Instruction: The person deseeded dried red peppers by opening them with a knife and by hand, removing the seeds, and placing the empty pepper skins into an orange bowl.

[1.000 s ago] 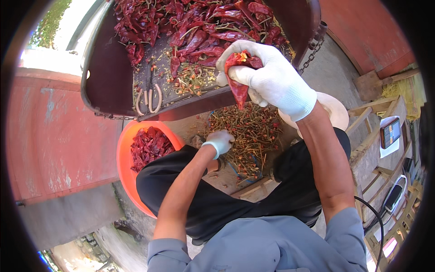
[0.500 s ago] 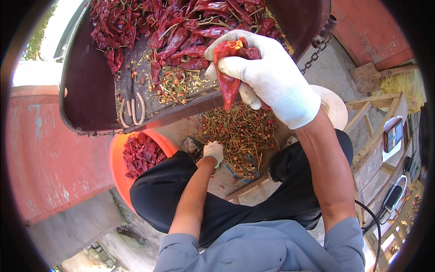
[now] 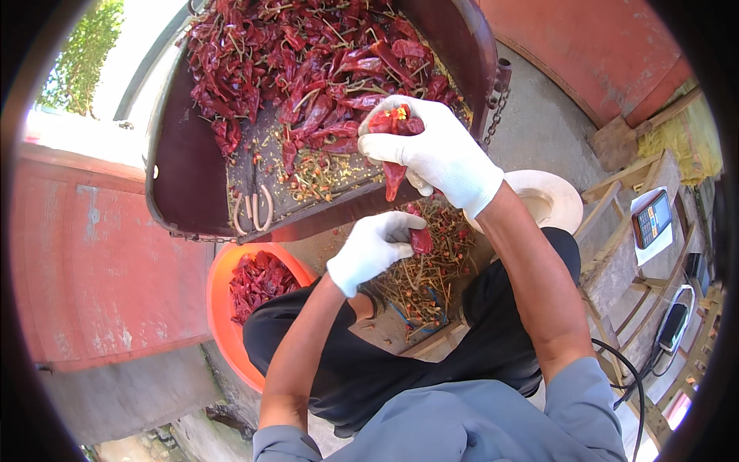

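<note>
My right hand [image 3: 443, 150], in a white glove, is closed around dried red chili peppers [image 3: 394, 179]. The torn end of one shows yellow seeds, and its tip points downward. Lower and to the left, my gloved left hand [image 3: 375, 248] pinches a dark red chili pepper [image 3: 421, 240] between thumb and fingers. Both hands are near the front edge of a maroon metal cart bed [image 3: 185, 165] that holds a heap of dried chilies [image 3: 308, 77]. Under the left hand, a pile of stems [image 3: 435, 281] lies on the ground.
An orange tub [image 3: 221, 308] with red chili pieces [image 3: 262, 285] stands beside my left knee. A scissor-like tool with looped handles [image 3: 265, 208] lies in the cart. On the right are a pale round hat-like object [image 3: 566, 204], a wooden frame [image 3: 616, 266] and a keypad device [image 3: 653, 219].
My left hand has risen from beside the stem pile toward the right hand and now pinches a chili. The right hand keeps its hold on the chilies. The whole view has shifted slightly.
</note>
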Available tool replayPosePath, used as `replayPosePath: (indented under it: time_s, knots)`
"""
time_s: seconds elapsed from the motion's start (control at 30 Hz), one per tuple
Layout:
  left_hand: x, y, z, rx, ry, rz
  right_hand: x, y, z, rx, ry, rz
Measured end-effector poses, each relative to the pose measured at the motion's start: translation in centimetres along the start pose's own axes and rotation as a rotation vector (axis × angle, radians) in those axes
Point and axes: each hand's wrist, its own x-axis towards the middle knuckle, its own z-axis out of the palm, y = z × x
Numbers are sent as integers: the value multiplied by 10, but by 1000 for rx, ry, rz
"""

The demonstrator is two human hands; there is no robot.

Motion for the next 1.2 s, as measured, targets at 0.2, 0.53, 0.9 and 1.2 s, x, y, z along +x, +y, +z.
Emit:
replayPosePath:
  time_s: [0.2, 0.53, 0.9, 1.2]
  knots:
    - [-42, 78, -46, -284, 439, 170, -1, -3, 3, 47, 73, -74]
    - [-33, 69, -30, -372, 721, 182, -3, 24, 30, -197, 27, -28]
    - [-31, 54, -26, 165, 721, 343, 6, 59, 39, -337, 166, -158]
    - [-51, 71, -48, -122, 647, 494, -2, 30, 39, -80, -203, 114]
